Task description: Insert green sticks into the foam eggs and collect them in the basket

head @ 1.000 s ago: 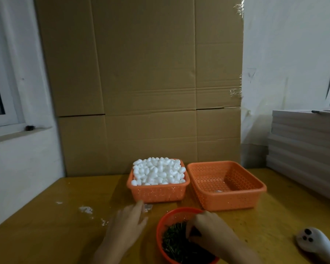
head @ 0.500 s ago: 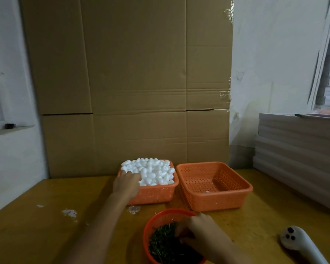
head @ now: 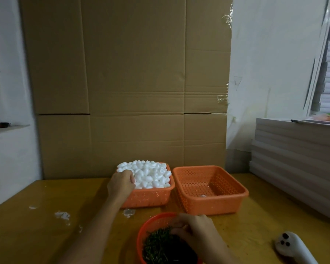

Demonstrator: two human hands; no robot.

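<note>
Presumably light and easily dented, the foam eggs heaped in the left basket want a soft mid-body pinch; the left hand curls its fingers over them, the right hand over the green sticks, both grips hidden.

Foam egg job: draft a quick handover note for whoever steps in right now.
Left hand: curled over the foam eggs heaped in the left basket; grip unclear.
Right hand: fingers down among the green sticks in the round bowl; grip unclear.
Right basket: only one small pale item shows on its floor.
Done: no egg visibly has a stick.
Left: stick the eggs, collect them in the right basket.
</note>
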